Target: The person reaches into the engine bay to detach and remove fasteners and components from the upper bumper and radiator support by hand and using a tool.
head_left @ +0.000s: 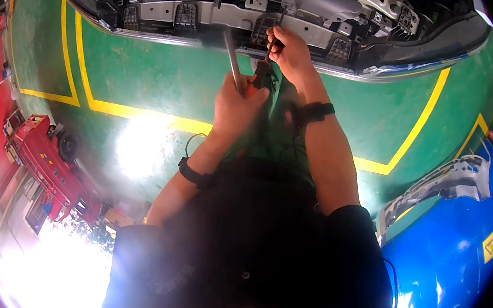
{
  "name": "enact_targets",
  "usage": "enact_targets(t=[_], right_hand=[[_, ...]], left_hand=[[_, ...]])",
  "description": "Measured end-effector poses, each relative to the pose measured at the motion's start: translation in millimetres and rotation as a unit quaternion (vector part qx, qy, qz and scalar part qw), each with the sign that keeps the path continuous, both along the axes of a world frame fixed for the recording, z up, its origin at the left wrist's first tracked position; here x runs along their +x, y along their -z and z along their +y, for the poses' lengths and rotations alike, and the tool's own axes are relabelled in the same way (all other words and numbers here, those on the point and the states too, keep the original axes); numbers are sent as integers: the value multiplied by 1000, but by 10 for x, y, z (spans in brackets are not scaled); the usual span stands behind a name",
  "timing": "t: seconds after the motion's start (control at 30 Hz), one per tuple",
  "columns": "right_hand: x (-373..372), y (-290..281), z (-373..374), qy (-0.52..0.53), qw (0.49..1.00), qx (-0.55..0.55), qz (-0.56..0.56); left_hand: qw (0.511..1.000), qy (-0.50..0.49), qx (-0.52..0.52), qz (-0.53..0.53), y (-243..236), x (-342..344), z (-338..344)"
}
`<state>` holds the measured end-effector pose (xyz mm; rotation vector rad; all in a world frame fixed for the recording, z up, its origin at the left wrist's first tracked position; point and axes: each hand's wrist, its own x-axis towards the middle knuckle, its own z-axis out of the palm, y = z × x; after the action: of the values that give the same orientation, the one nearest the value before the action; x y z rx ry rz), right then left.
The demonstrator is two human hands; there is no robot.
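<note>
My left hand (pixel 236 105) is closed around the black and red handle of a screwdriver (pixel 261 74). A straight grey metal bar (pixel 231 56) also sticks up out of that hand; the far end blurs into a dark patch, so its kind is unclear. With the fingers of my right hand (pixel 292 53) I pinch the screwdriver's thin shaft, ahead of the handle. Its shaft points away from me toward the exposed front end of a car (pixel 231 15), with metal crossmember and dark plastic parts bared. Whether the tip touches anything there I cannot tell.
Yellow lines (pixel 137 111) mark the green floor (pixel 146 77). On the left stands a red wheeled tool cart (pixel 48 154). At the right, a blue panel (pixel 446 253) carries a grey bumper-like part (pixel 454 179). A dark bumper edge (pixel 387 75) curves along the car's near side.
</note>
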<state>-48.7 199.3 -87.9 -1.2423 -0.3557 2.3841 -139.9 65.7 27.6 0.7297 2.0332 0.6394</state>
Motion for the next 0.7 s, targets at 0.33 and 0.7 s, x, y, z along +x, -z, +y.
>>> enact_targets(t=[0.33, 0.7], right_hand=[[111, 18, -32, -17, 993, -68, 97], [124, -110, 56, 18, 990, -99, 100]], left_hand=[[906, -264, -13, -331, -87, 22, 125], [880, -312, -30, -356, -135, -9, 143]])
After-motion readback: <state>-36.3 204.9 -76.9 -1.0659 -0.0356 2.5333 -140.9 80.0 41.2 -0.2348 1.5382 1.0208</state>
